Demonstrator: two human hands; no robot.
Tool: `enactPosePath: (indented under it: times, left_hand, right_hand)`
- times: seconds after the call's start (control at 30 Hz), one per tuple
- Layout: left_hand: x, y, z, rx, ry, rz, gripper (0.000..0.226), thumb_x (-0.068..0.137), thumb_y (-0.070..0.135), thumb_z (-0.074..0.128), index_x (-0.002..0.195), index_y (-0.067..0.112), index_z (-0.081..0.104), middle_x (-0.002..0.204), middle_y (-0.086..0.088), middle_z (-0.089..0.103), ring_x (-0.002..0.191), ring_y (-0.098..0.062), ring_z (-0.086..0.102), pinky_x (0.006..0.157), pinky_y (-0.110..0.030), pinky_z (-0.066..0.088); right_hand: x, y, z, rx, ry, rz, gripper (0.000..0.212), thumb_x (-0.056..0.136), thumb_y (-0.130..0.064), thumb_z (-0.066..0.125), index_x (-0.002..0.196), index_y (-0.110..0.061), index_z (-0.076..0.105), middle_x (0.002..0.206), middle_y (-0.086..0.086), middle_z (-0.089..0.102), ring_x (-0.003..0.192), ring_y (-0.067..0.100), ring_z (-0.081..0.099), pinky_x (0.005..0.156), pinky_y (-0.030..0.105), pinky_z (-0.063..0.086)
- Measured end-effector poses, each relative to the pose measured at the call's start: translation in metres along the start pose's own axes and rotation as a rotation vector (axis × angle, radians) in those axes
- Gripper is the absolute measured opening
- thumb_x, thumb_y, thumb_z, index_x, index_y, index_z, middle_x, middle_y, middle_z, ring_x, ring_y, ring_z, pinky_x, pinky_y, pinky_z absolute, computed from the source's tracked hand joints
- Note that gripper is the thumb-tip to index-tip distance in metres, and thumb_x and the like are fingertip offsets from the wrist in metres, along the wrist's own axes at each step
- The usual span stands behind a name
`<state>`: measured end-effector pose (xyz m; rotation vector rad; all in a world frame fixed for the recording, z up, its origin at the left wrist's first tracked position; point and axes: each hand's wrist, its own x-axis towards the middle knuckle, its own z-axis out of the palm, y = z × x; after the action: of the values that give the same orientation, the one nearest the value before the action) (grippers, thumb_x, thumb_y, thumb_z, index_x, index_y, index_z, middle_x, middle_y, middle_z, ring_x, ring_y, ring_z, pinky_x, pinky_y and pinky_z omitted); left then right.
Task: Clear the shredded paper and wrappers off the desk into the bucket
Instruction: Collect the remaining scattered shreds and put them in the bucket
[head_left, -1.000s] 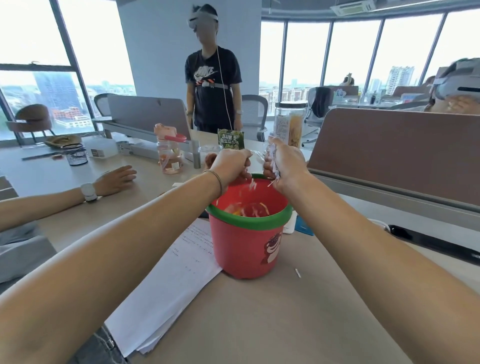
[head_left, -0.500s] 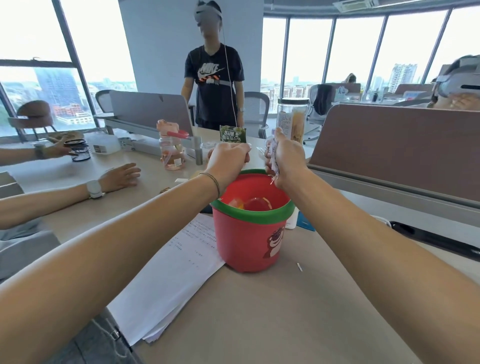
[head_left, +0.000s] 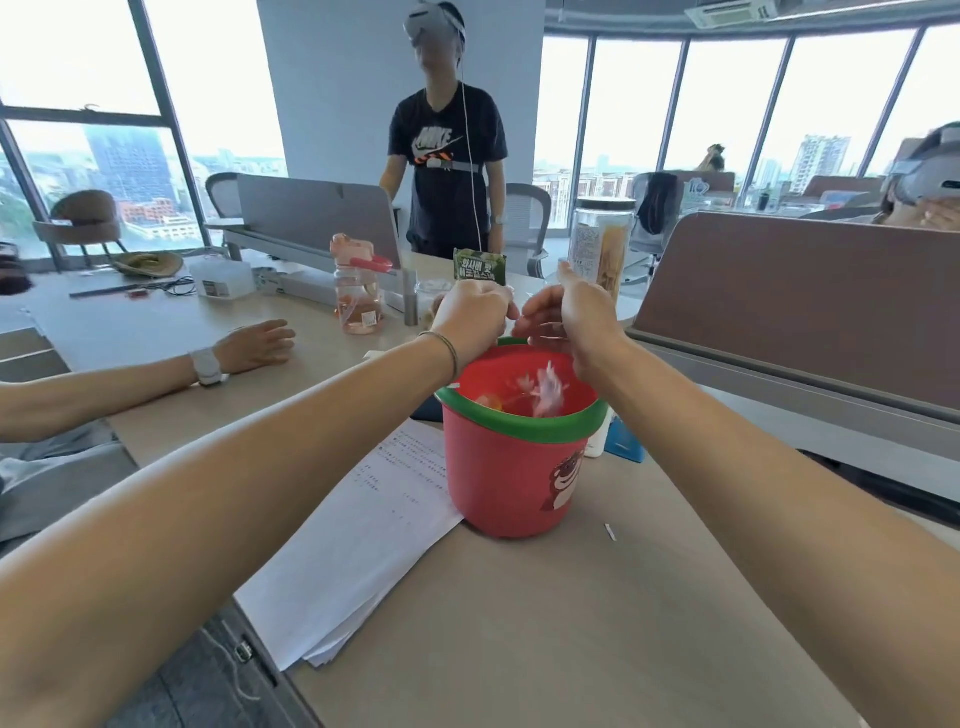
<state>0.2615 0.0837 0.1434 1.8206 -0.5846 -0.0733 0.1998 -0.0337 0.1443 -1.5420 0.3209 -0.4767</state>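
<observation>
A red bucket with a green rim (head_left: 519, 431) stands on the desk in front of me. Both my hands hover over its far edge. My left hand (head_left: 472, 322) is curled into a fist and nothing shows in it. My right hand (head_left: 566, 322) has its fingers spread apart. A blurred pinkish-white wrapper (head_left: 545, 395) is falling just below it, inside the bucket's mouth. Orange and pale scraps (head_left: 491, 401) lie inside the bucket. One small white paper shred (head_left: 610, 532) lies on the desk to the right of the bucket.
A stack of white printed sheets (head_left: 353, 545) lies left of the bucket. Behind it are a green snack packet (head_left: 479, 266), a pink bottle (head_left: 358, 291) and a tall jar (head_left: 600, 249). Another person's hand (head_left: 254, 345) rests at left. A brown partition (head_left: 805, 301) runs along the right.
My right hand gripped a wrapper over the bucket; its fingers have now spread and the wrapper is dropping in. My left hand stays curled over the rim.
</observation>
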Motion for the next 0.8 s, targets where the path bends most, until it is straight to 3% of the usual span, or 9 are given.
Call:
enactPosePath:
  times: [0.1,0.17,0.27,0.37,0.53,0.63,0.8]
  left_hand:
    - [0.000,0.003,-0.001,0.029,0.022,0.009,0.027,0.093,0.021,0.048,0.072,0.017,0.064,0.061,-0.002,0.058,0.054,-0.017,0.050,0.061,-0.030,0.044]
    - [0.001,0.004,-0.001,0.066,0.032,0.042,0.024,0.094,0.024,0.049,0.079,0.019,0.066,0.071,-0.005,0.065,0.062,-0.019,0.056,0.069,-0.035,0.050]
    - [-0.003,0.009,0.001,0.136,0.015,0.143,0.022,0.094,0.029,0.049,0.084,0.023,0.068,0.086,-0.007,0.073,0.075,-0.021,0.063,0.084,-0.043,0.056]
    - [-0.013,0.019,0.008,0.222,-0.030,0.246,0.025,0.095,0.034,0.047,0.092,0.022,0.069,0.088,-0.002,0.074,0.085,-0.022,0.068,0.088,-0.044,0.054]
    - [-0.039,0.037,0.030,0.317,-0.077,0.401,0.024,0.099,0.034,0.047,0.095,0.020,0.067,0.082,-0.002,0.072,0.078,-0.019,0.066,0.074,-0.036,0.054]
    - [-0.061,0.040,0.048,0.314,-0.091,0.487,0.022,0.100,0.033,0.048,0.096,0.021,0.067,0.086,0.002,0.071,0.081,-0.015,0.065,0.074,-0.032,0.050]
    - [-0.107,0.023,0.078,0.284,-0.157,0.574,0.013,0.097,0.025,0.054,0.096,0.022,0.067,0.082,0.011,0.067,0.076,-0.001,0.061,0.067,-0.009,0.043]
  right_hand:
    - [-0.008,-0.003,-0.005,-0.190,-0.149,-0.016,0.070,0.109,-0.042,0.026,0.079,0.004,0.070,0.088,0.019,0.077,0.081,0.024,0.072,0.087,0.038,0.046]
    - [-0.014,-0.005,-0.007,-0.317,-0.229,-0.079,0.057,0.107,-0.037,0.035,0.093,0.003,0.074,0.094,0.016,0.078,0.088,0.022,0.072,0.089,0.036,0.047]
    - [-0.021,-0.004,-0.017,-0.828,-0.270,-0.348,0.031,0.099,-0.033,0.052,0.102,-0.017,0.077,0.093,0.005,0.075,0.083,0.017,0.067,0.081,0.036,0.051]
    - [-0.034,-0.005,-0.030,-1.228,-0.218,-0.476,0.034,0.097,-0.043,0.046,0.117,-0.029,0.069,0.111,0.005,0.073,0.102,0.025,0.064,0.090,0.045,0.051]
    - [-0.073,-0.009,-0.065,-1.219,-0.095,-0.592,0.030,0.097,-0.033,0.049,0.115,-0.024,0.073,0.116,0.000,0.073,0.107,0.022,0.065,0.095,0.044,0.051]
    - [-0.101,-0.001,-0.091,-1.189,-0.026,-0.540,0.026,0.099,-0.028,0.051,0.111,-0.024,0.074,0.117,-0.005,0.073,0.105,0.016,0.064,0.098,0.041,0.050]
    - [-0.144,0.029,-0.131,-1.212,0.026,-0.397,0.024,0.100,-0.027,0.052,0.112,-0.029,0.073,0.121,-0.009,0.071,0.108,0.014,0.062,0.098,0.034,0.048]
